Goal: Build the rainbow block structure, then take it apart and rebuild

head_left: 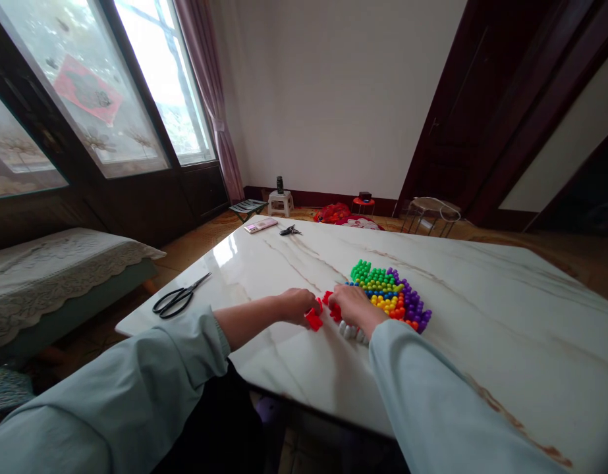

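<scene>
My left hand [298,306] is closed, its fingertips pinched on a red plastic piece [314,320] above the white marbled table [456,289]. Just to its right, my right hand [354,304] bends over more red pieces [335,312] with its fingers closed on them; the fingertips are partly hidden. A cluster of knobbed plastic beads [383,289] lies beyond and beside my right hand, in bands of green, purple, blue, yellow and orange. Several white beads [352,331] sit under my right wrist.
Black-handled scissors [178,297] lie near the table's left edge. Small pliers [290,230] and a pink phone [261,225] rest at the far edge. Beyond stand a white stool [280,201] and a round stool [435,208]; a lace-covered bench [61,270] is at left.
</scene>
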### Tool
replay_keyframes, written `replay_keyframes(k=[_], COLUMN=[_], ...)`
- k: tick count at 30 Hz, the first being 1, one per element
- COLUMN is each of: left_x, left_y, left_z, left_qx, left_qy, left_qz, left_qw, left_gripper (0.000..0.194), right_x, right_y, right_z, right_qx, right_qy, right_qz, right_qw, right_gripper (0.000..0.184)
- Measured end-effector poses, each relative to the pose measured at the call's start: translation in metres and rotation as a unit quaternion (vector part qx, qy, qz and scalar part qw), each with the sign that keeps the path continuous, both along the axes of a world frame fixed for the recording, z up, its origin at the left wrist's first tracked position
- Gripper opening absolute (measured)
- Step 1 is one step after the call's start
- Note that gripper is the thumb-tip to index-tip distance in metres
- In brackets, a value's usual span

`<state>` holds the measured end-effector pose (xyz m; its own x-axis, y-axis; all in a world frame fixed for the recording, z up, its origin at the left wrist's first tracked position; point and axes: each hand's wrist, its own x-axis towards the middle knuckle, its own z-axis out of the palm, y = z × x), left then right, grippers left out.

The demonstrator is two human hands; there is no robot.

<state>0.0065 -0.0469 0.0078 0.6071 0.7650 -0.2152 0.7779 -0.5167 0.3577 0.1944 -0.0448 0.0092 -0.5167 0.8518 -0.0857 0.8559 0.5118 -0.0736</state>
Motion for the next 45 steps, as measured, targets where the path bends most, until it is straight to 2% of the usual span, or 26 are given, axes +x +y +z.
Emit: replay_keyframes(k=[3,6,9,11,14,16,19,23,29,36,40,45], left_x=[-0.003,-0.007,-0.010,-0.009,-0.002,0.007,0.020,0.029,0.030,0.034,0.035,0.036], left_y=[0.000,0.006,0.013,0.016,0.016,0.013,0.007,0.003,0.002,-0.001,-0.001,-0.002], left_z=[0.003,0.005,0.007,0.009,0.012,0.014,0.019,0.024,0.027,0.029,0.032,0.035], left_qx=[-0.005,-0.033,-0.105,-0.157,-0.217,-0.255,-0.309,-0.350,-0.369,-0.354,-0.338,-0.328], left_qy=[-0.056,-0.138,-0.240,-0.316,-0.416,-0.463,-0.506,-0.532,-0.540,-0.542,-0.534,-0.516], left_qz=[0.051,0.118,0.177,0.201,0.213,0.208,0.185,0.167,0.172,0.181,0.192,0.201], left_qw=[0.997,0.983,0.949,0.914,0.857,0.823,0.784,0.753,0.736,0.740,0.751,0.765], left_gripper=[0.020,0.019,0.030,0.039,0.041,0.037,0.031,0.023,0.021,0.029,0.035,0.042], right_x=[0.003,0.008,0.014,0.016,0.016,0.014,0.011,0.011,0.016,0.017,0.015,0.012], right_y=[0.000,0.003,0.006,0.008,0.006,0.002,-0.004,-0.010,-0.014,-0.018,-0.017,-0.022], right_z=[-0.001,0.002,0.005,0.005,0.003,0.003,0.006,0.011,0.012,0.016,0.016,0.020], right_qx=[0.021,0.039,0.059,0.057,0.018,-0.016,-0.050,-0.070,-0.068,-0.027,-0.020,-0.063], right_qy=[0.013,0.067,0.187,0.293,0.438,0.495,0.537,0.569,0.566,0.541,0.560,0.593], right_qz=[0.005,-0.030,-0.088,-0.125,-0.143,-0.142,-0.151,-0.158,-0.151,-0.155,-0.138,-0.122], right_qw=[1.000,0.997,0.977,0.946,0.888,0.857,0.828,0.804,0.807,0.826,0.816,0.793], right_gripper=[0.020,0.026,0.019,0.016,0.014,0.013,0.017,0.019,0.018,0.016,0.024,0.027])
